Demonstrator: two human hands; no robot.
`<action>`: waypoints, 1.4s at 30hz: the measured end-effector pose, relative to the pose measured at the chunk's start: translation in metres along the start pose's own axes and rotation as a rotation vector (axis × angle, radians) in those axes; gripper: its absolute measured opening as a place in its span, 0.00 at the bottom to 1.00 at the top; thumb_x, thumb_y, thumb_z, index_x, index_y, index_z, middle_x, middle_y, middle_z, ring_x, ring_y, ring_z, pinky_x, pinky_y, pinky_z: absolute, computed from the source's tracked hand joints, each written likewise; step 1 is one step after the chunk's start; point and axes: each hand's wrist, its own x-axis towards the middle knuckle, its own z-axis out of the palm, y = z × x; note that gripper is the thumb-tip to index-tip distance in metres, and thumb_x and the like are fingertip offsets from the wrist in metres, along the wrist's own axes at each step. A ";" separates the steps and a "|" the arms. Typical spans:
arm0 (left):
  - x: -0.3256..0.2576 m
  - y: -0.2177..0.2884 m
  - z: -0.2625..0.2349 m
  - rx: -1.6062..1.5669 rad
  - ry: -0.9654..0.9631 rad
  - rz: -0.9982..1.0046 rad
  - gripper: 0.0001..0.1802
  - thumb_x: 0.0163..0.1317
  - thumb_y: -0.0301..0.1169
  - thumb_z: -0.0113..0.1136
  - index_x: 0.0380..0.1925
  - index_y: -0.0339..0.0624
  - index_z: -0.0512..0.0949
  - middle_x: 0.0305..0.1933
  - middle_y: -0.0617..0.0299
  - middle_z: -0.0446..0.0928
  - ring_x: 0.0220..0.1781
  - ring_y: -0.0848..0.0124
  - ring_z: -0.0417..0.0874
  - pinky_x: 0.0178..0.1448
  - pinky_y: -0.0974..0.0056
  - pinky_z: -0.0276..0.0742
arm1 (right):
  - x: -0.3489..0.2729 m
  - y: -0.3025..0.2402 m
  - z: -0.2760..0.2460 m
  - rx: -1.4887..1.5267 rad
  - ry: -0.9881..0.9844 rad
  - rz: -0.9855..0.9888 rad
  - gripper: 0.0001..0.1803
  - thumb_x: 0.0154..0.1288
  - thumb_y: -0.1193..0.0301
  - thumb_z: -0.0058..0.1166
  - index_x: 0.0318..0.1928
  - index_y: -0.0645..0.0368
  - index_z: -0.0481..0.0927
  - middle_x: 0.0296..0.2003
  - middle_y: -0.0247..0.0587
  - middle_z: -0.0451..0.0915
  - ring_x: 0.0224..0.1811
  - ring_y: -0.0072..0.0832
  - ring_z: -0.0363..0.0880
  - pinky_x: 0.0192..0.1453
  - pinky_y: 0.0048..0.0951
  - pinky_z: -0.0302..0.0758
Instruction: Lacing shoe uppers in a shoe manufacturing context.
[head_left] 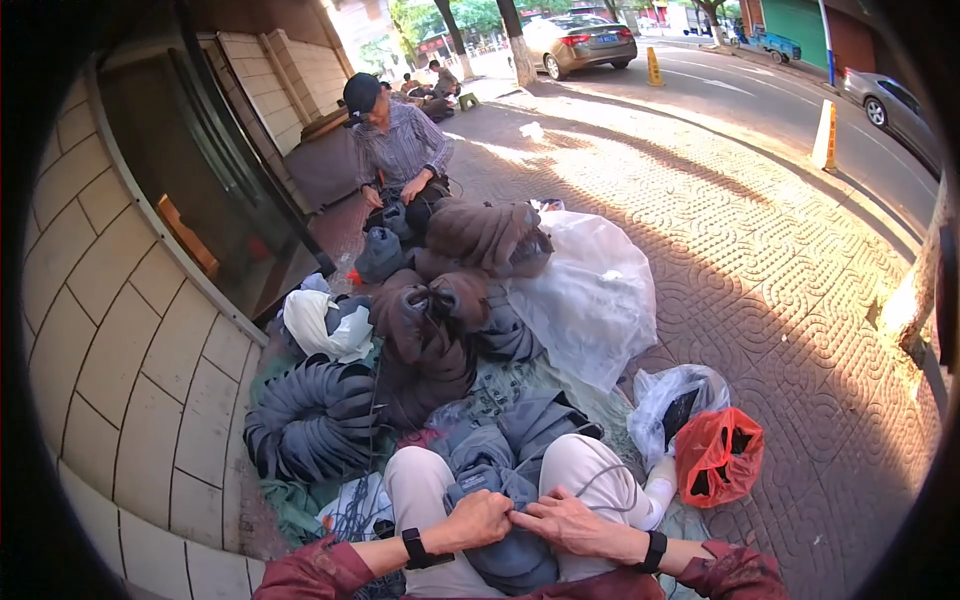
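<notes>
on the lap — grey cap (500, 525) lengthwise along the thighs, left hand (480, 518) and right hand (565, 522) each in a closed grip on it

Could not tell what the left hand (480, 518) and right hand (560, 520) pinched between their fingertips: too small, lost in folds of grey cloth (505, 560). Elbows cut off by lower edge. Far seated person (400, 150) bent over dark piece, hands too small to read. Contents of red bag (718, 457) and clear bag (668, 400) mostly hidden. Grey car (893, 105) cut off at right rim.
</notes>
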 end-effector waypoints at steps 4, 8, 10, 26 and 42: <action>-0.002 0.013 -0.008 0.036 0.036 -0.026 0.09 0.54 0.31 0.57 0.26 0.36 0.82 0.28 0.39 0.82 0.35 0.41 0.84 0.43 0.44 0.81 | 0.001 0.001 -0.002 0.026 -0.033 0.016 0.29 0.60 0.72 0.54 0.64 0.55 0.69 0.38 0.35 0.77 0.42 0.32 0.78 0.47 0.35 0.63; 0.008 -0.002 -0.015 -0.149 -0.065 -0.089 0.10 0.54 0.31 0.58 0.27 0.36 0.82 0.29 0.39 0.82 0.35 0.42 0.84 0.42 0.44 0.81 | 0.004 -0.003 -0.005 0.042 -0.054 0.056 0.32 0.58 0.73 0.56 0.65 0.55 0.68 0.39 0.36 0.77 0.43 0.32 0.78 0.51 0.36 0.65; 0.010 -0.008 -0.015 -0.325 -0.171 -0.131 0.10 0.54 0.31 0.58 0.28 0.36 0.83 0.29 0.40 0.82 0.35 0.42 0.84 0.41 0.44 0.81 | 0.004 -0.004 -0.005 0.053 -0.069 0.078 0.34 0.56 0.74 0.57 0.66 0.55 0.67 0.39 0.35 0.77 0.44 0.32 0.78 0.54 0.37 0.66; -0.007 0.006 -0.019 -0.004 0.380 0.015 0.07 0.52 0.30 0.61 0.27 0.40 0.84 0.26 0.44 0.81 0.33 0.47 0.84 0.40 0.48 0.81 | 0.010 0.000 -0.014 0.371 0.293 0.183 0.25 0.55 0.83 0.53 0.56 0.61 0.73 0.43 0.51 0.76 0.46 0.51 0.76 0.49 0.45 0.73; -0.025 0.007 -0.002 -0.302 0.475 0.020 0.06 0.55 0.23 0.59 0.30 0.33 0.83 0.18 0.48 0.75 0.19 0.58 0.80 0.29 0.59 0.74 | 0.043 0.008 -0.030 0.363 0.075 0.205 0.17 0.56 0.84 0.52 0.47 0.58 0.78 0.36 0.50 0.73 0.38 0.52 0.77 0.39 0.46 0.75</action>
